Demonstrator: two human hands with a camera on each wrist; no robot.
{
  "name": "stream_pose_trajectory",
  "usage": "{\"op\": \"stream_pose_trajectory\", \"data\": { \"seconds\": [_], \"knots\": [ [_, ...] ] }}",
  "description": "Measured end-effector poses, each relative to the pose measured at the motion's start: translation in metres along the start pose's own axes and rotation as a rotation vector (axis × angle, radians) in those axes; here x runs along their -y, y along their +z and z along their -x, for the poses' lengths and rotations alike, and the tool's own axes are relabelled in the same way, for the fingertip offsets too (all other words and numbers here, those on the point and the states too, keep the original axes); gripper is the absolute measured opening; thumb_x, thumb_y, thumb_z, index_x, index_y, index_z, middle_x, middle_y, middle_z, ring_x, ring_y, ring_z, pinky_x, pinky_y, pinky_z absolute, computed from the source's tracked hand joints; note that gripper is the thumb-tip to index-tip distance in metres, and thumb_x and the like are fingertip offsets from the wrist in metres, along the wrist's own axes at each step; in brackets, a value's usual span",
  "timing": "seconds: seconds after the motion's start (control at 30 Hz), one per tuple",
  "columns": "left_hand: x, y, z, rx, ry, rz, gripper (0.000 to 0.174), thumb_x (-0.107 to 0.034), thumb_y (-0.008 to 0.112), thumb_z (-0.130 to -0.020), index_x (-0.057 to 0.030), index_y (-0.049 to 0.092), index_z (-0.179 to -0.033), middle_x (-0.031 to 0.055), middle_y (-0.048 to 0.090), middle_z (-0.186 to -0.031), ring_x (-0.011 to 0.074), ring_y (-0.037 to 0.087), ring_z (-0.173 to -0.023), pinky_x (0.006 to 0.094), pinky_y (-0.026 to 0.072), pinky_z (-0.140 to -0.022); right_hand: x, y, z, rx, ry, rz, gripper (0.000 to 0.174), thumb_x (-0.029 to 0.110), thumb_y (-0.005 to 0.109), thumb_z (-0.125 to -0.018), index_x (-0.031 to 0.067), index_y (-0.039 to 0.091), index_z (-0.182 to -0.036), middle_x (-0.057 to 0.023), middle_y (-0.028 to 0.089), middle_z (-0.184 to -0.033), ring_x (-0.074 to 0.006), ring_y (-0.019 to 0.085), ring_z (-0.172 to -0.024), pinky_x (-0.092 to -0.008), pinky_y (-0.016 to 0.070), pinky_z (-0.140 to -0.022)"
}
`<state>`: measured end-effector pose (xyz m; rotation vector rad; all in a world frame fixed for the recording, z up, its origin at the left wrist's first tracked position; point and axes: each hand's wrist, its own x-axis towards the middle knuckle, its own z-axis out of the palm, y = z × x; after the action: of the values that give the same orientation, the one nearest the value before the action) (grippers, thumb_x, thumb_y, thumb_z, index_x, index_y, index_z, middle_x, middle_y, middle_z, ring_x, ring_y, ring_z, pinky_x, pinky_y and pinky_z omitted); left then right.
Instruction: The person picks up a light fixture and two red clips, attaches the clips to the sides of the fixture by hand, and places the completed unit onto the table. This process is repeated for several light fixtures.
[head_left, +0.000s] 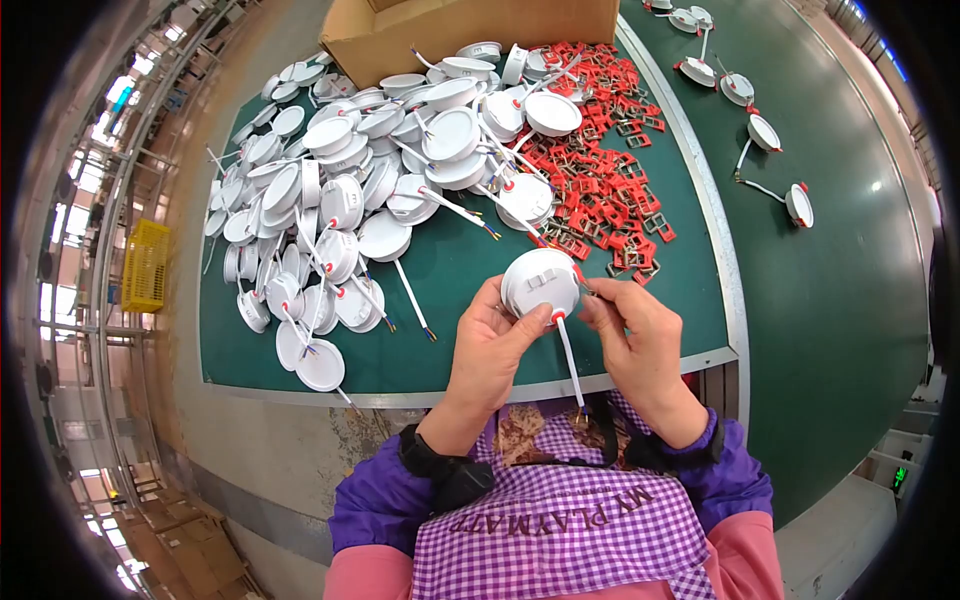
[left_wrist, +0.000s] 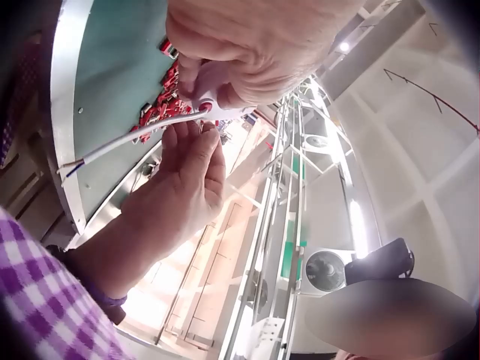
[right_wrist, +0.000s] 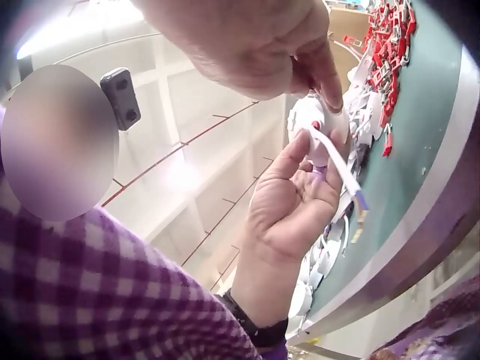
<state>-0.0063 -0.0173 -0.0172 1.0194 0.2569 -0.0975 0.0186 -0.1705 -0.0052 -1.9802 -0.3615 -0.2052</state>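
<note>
A white round downlight [head_left: 541,280] is held over the table's front edge, its back turned up toward the head camera. My left hand [head_left: 488,345] grips it from the left, thumb across the back near a red cable entry. From there a white cable [head_left: 571,365] with bare coloured wire ends hangs toward the apron. At the light's right edge, my right hand [head_left: 642,335] pinches a small red spring clip [head_left: 578,277], mostly hidden by the fingertips. In the left wrist view the right hand's fingertips [left_wrist: 210,133] meet the light's rim under the left hand.
A large heap of similar white downlights [head_left: 340,190] covers the left of the green table [head_left: 450,260]. Red spring clips with metal loops [head_left: 610,185] lie piled to its right. Behind stands a cardboard box [head_left: 480,35]. On the right, a green conveyor [head_left: 830,270] carries several lights.
</note>
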Motion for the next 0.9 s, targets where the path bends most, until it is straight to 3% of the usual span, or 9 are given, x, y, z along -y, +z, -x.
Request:
{"op": "stream_pose_trajectory", "data": {
  "seconds": [0.37,0.5,0.57,0.63,0.67,0.7,0.83,0.9],
  "knots": [
    [0.003,0.001,-0.001,0.097,0.207,-0.177,0.028,0.000,0.060,-0.087,0.0024,0.049,-0.112,0.0057,0.058,-0.106,0.0113,0.055,-0.098,0.0268,0.0452,-0.087,0.007,-0.001,-0.004,0.035,0.101,-0.088,0.007,-0.001,0.060,-0.084,-0.0026,0.057,-0.090,-0.0120,0.061,-0.073,-0.0183,0.065,-0.063,-0.0275,0.0505,-0.055],
    [0.001,-0.001,0.001,0.097,0.205,-0.180,0.028,0.000,0.060,-0.087,0.0021,0.050,-0.112,0.0057,0.058,-0.106,0.0113,0.055,-0.098,0.0268,0.0453,-0.087,-0.001,0.000,-0.007,0.029,0.046,-0.071,0.009,-0.001,0.061,-0.083,-0.0021,0.056,-0.090,-0.0116,0.062,-0.075,-0.0154,0.063,-0.061,-0.0253,0.0491,-0.054],
    [-0.002,-0.004,0.004,0.074,0.091,-0.111,0.028,0.001,0.061,-0.085,0.0014,0.050,-0.111,0.0059,0.058,-0.106,0.0117,0.056,-0.098,0.0269,0.0455,-0.087,-0.002,-0.001,-0.008,0.037,0.010,-0.046,0.012,-0.001,0.062,-0.083,-0.0021,0.056,-0.092,-0.0116,0.062,-0.076,-0.0137,0.062,-0.061,-0.0244,0.0485,-0.054],
    [-0.008,-0.009,0.009,0.060,0.066,-0.084,0.029,0.001,0.062,-0.085,0.0010,0.050,-0.111,0.0061,0.058,-0.106,0.0122,0.056,-0.098,0.0272,0.0460,-0.087,0.004,0.000,-0.004,0.117,0.318,-0.277,0.022,0.000,0.064,-0.082,-0.0021,0.053,-0.101,-0.0115,0.065,-0.082,-0.0092,0.061,-0.062,-0.0228,0.0480,-0.054],
    [-0.010,-0.011,0.010,0.042,0.043,-0.062,0.029,0.001,0.063,-0.084,0.0006,0.051,-0.110,0.0063,0.058,-0.106,0.0127,0.057,-0.098,0.0275,0.0465,-0.086,0.004,0.002,-0.003,0.138,0.385,-0.407,0.031,0.002,0.064,-0.083,-0.0015,0.050,-0.110,-0.0116,0.066,-0.090,-0.0082,0.062,-0.068,-0.0230,0.0496,-0.057],
    [-0.011,-0.013,0.011,0.053,0.039,-0.057,0.029,0.001,0.063,-0.084,0.0006,0.051,-0.110,0.0063,0.058,-0.106,0.0127,0.057,-0.098,0.0275,0.0465,-0.086,0.005,0.003,-0.003,0.176,0.482,-0.547,0.032,0.003,0.063,-0.085,-0.0016,0.050,-0.114,-0.0119,0.066,-0.094,-0.0105,0.064,-0.072,-0.0233,0.0511,-0.059],
    [-0.012,-0.019,0.019,0.013,0.017,-0.113,0.032,0.000,0.065,-0.083,0.0000,0.051,-0.112,0.0077,0.059,-0.107,0.0139,0.058,-0.098,0.0284,0.0481,-0.085,0.001,0.011,-0.003,0.283,0.513,-0.638,0.033,0.003,0.063,-0.085,-0.0030,0.050,-0.114,-0.0101,0.066,-0.089,-0.0117,0.065,-0.075,-0.0230,0.0511,-0.061],
    [-0.013,-0.021,0.022,-0.018,0.045,-0.155,0.033,0.000,0.065,-0.082,0.0000,0.051,-0.112,0.0079,0.060,-0.106,0.0140,0.058,-0.098,0.0282,0.0481,-0.086,0.002,0.014,-0.003,0.388,0.542,-0.600,0.033,-0.001,0.058,-0.087,-0.0020,0.048,-0.118,-0.0104,0.064,-0.095,-0.0124,0.063,-0.079,-0.0230,0.0510,-0.065]
  ]
}}
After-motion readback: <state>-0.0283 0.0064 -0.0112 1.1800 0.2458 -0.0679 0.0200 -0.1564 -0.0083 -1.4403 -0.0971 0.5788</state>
